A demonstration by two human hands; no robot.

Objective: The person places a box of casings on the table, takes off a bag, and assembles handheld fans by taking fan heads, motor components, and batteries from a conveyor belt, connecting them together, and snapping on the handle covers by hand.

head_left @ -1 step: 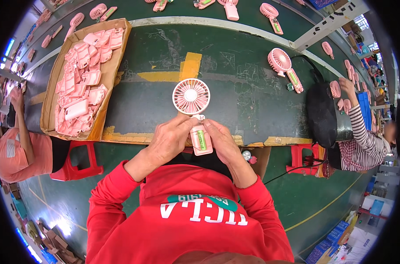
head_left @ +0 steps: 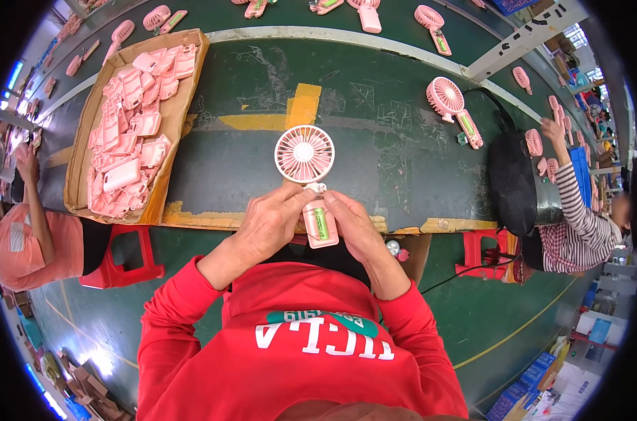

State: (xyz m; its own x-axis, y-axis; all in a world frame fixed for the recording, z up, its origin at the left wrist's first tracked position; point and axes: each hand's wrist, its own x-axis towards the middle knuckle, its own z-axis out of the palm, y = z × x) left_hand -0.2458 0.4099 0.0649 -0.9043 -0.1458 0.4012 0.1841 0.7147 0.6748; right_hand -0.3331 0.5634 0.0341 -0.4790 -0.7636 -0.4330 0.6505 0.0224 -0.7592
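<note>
- We see our left hand (head_left: 268, 226) closed around the handle of a pink handheld fan (head_left: 308, 184), fingers curled on its left side and the thumb reaching toward the neck just under the fan head.
- Our right hand (head_left: 357, 226) grips the same handle from the right, fingers wrapped around it and the thumb lying along its edge.
- The fan is held upright over the near edge of the dark green workbench (head_left: 388, 147), about midway along that edge; its round grille sits above the bench top, its handle between our two hands.
- The handle's back is open, and a green battery cell (head_left: 320, 223) shows inside it.
- Along the left end of the bench lies a cardboard tray (head_left: 82, 154) heaped with pink plastic shells (head_left: 132, 133), its long side running from the near edge toward the far one.
- A strip of yellow tape (head_left: 301, 109) crosses the bench just beyond the fan head.
- Toward the right far part of the bench lies another pink fan (head_left: 451, 105) on its side, well apart from ours.
- More pink fans (head_left: 430, 19) lie in a row along the far edge.
- At the right end a person in a striped sleeve (head_left: 578, 224) reaches up to that end of the bench.
- At the left end another person in a pink top (head_left: 24, 245) sits beside a red stool (head_left: 125, 259).
</note>
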